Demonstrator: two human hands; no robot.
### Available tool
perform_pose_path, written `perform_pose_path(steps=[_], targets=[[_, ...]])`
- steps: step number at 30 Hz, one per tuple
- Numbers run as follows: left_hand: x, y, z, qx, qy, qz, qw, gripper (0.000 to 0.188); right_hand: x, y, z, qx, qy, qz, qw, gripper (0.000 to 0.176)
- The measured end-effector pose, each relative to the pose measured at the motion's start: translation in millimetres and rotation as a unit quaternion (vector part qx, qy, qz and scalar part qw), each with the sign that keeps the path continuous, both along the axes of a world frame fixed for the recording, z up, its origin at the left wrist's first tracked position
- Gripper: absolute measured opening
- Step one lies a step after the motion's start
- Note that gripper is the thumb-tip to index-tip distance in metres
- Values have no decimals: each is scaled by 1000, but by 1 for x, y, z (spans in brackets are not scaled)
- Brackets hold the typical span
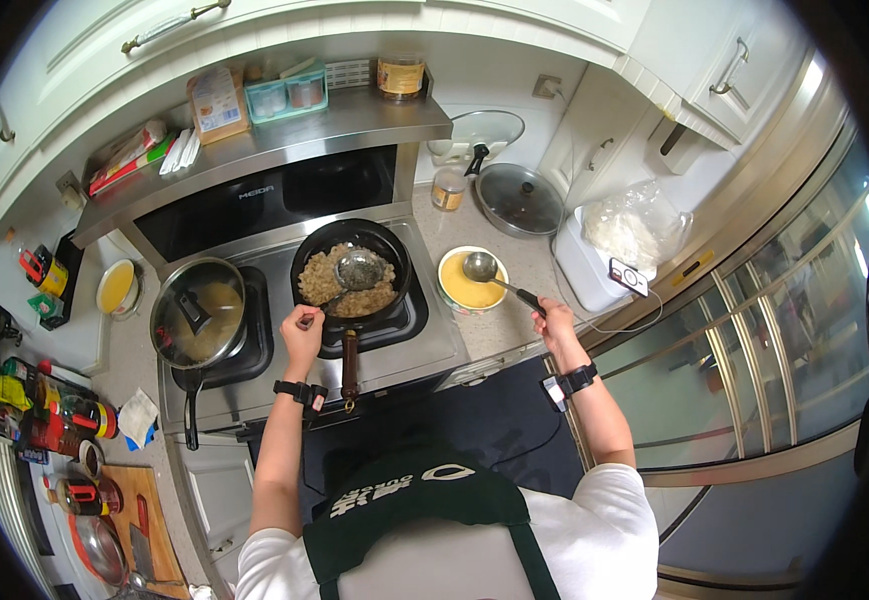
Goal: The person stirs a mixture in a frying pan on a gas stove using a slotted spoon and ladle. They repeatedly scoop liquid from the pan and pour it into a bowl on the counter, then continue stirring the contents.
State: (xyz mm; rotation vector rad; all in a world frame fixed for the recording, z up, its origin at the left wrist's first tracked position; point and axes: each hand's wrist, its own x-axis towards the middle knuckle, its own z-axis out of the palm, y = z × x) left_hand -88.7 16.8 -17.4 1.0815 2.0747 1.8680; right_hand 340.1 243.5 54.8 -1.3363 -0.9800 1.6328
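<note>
My left hand (302,341) grips the handle of a perforated metal skimmer (359,270). The skimmer's round head rests over pale brown crumbly food (320,280), perhaps ground meat, in a black frying pan (403,259) on the right burner. The pan's brown handle (350,367) points toward me, to the right of that hand. In my right hand (556,324) is the black handle of a metal ladle (481,266). Its bowl is at a patterned bowl (472,307) of yellow liquid (464,289); whether it touches the liquid I cannot tell.
A glass-lidded pan (216,300) occupies the left burner, its handle jutting forward. Another lidded pan (520,199), a jar (448,189) and a white bin (592,259) stand at the right. Bottles (85,416) and a cutting board with a cleaver (141,540) crowd the left counter.
</note>
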Motion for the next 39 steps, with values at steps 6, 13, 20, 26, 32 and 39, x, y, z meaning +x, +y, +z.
perform_pose_path(steps=[6,13,20,26,32,39], targets=[[1,0,1,-4,-4,-7,1000,7,4,-11,-23,122,-155,18,980,32],[9,0,7,-16,7,7,1000,6,8,-45,-13,506,-424,124,741,32],[9,0,7,-11,28,10,999,7,12,-59,-9,569,-493,186,631,35],[10,-3,3,-9,32,15,999,7,4,-32,-13,53,-44,-25,997,21],[13,-10,3,-22,18,9,1000,8,-14,-33,14,-65,148,-59,985,16],[19,-9,9,-20,11,17,1000,7,-103,-43,28,2,118,68,991,16]])
